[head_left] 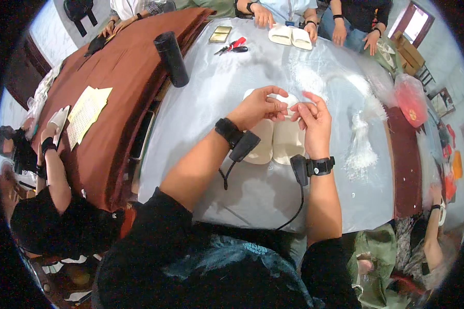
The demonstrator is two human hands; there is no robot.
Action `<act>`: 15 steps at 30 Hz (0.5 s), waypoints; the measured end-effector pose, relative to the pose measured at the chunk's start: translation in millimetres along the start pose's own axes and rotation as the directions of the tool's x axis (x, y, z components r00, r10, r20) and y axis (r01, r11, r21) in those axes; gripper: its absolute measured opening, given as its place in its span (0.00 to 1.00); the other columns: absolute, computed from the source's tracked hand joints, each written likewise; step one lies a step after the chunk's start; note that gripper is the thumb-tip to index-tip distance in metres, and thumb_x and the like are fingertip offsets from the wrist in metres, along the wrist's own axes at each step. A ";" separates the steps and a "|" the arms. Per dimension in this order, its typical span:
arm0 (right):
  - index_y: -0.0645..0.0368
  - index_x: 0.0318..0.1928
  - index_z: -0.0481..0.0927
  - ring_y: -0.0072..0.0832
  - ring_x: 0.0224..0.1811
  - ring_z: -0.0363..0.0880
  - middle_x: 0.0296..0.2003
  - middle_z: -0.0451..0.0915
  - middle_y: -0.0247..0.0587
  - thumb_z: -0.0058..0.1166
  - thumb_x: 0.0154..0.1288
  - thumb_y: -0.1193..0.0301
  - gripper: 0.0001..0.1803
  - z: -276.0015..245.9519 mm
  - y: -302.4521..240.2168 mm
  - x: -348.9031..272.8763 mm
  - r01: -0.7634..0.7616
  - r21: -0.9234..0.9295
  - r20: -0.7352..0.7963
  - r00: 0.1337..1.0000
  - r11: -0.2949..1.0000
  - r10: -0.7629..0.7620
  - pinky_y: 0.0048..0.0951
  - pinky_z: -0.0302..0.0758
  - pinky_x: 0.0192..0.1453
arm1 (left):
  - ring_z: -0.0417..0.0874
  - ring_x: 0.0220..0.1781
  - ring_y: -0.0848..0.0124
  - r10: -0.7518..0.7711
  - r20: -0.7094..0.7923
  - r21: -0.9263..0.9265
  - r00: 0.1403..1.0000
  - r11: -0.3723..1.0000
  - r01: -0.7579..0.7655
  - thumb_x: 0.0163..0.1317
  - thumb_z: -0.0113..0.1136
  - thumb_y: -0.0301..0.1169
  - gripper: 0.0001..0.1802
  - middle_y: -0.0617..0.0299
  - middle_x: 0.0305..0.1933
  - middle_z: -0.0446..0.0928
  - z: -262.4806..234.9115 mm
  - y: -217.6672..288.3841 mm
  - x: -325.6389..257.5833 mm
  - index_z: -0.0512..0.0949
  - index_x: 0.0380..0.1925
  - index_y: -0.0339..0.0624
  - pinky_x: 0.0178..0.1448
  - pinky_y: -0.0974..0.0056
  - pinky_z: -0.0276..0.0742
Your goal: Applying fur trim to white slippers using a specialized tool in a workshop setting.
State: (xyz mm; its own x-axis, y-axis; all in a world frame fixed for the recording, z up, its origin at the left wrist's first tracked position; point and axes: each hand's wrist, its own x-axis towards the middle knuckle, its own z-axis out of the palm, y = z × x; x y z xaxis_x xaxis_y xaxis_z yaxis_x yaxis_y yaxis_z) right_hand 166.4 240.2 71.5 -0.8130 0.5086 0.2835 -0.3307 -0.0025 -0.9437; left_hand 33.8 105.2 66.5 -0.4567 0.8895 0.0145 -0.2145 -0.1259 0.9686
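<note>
1. A person seen from above works at a round table covered in a pale grey plastic sheet, both bare forearms reaching in from the lower edge
2. The left hand and the right hand meet above the middle of the table – each wrist wears a black band with a small black device and a cable
3. Between the fingertips of both hands sits a small white piece; both hands pinch it, fingers curled around it, though what the piece is cannot be told
4. Directly beneath the hands lies a pair of cream slippers, side by side and touching, flat on the sheet
5. To the right of the slippers rests a bundle of clear plastic bags
6. Farther away stand a black cylindrical flask, tilted, plus red-handled pliers and a second pair of cream slippers near another person's hands
7. A brown cloth covers the neighbouring table on the left – yellow papers lie on it
</note>
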 end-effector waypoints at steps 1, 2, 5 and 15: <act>0.61 0.55 0.72 0.19 0.27 0.77 0.33 0.83 0.41 0.53 0.69 0.74 0.16 -1.6 -0.1 -0.7 0.003 0.000 -0.002 1.000 1.000 -0.003 0.16 0.63 0.25 | 0.80 0.33 0.77 0.007 -0.018 -0.002 1.000 1.000 -0.007 0.65 0.62 0.31 0.16 0.63 0.35 0.81 1.5 -3.0 0.5 0.71 0.50 0.41 0.37 0.73 0.75; 0.61 0.50 0.74 0.18 0.26 0.76 0.31 0.82 0.39 0.52 0.69 0.73 0.11 -3.4 0.3 -1.2 -0.003 0.003 -0.014 1.000 1.000 0.003 0.16 0.62 0.24 | 0.80 0.32 0.77 0.031 -0.067 0.031 0.997 0.999 -0.029 0.64 0.63 0.30 0.13 0.63 0.35 0.81 4.2 -6.6 1.8 0.74 0.46 0.39 0.38 0.72 0.76; 0.60 0.42 0.76 0.17 0.23 0.74 0.26 0.80 0.35 0.52 0.70 0.72 0.05 -8.4 1.8 -0.8 0.014 0.015 -0.042 0.999 1.000 -0.014 0.16 0.62 0.23 | 0.80 0.33 0.76 0.065 -0.092 0.096 0.994 0.994 -0.056 0.64 0.63 0.29 0.10 0.62 0.35 0.81 8.1 -16.0 4.2 0.77 0.42 0.36 0.40 0.71 0.77; 0.60 0.41 0.75 0.19 0.22 0.76 0.24 0.79 0.36 0.52 0.70 0.74 0.03 -10.9 -10.4 -0.8 0.098 -0.057 -0.125 0.987 0.994 -0.105 0.17 0.63 0.22 | 0.78 0.33 0.78 0.143 -0.127 0.043 0.982 0.989 -0.138 0.64 0.61 0.27 0.06 0.63 0.34 0.80 3.7 -38.7 9.4 0.79 0.38 0.36 0.40 0.73 0.74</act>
State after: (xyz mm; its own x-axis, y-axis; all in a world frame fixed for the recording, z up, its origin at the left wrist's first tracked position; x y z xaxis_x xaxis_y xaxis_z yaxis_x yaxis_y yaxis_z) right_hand 175.7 249.1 79.2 -0.7076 0.6097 0.3572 -0.3812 0.0962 -0.9195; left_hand 41.0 120.0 30.1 -0.5886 0.7993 0.1209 -0.1118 -0.2287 0.9671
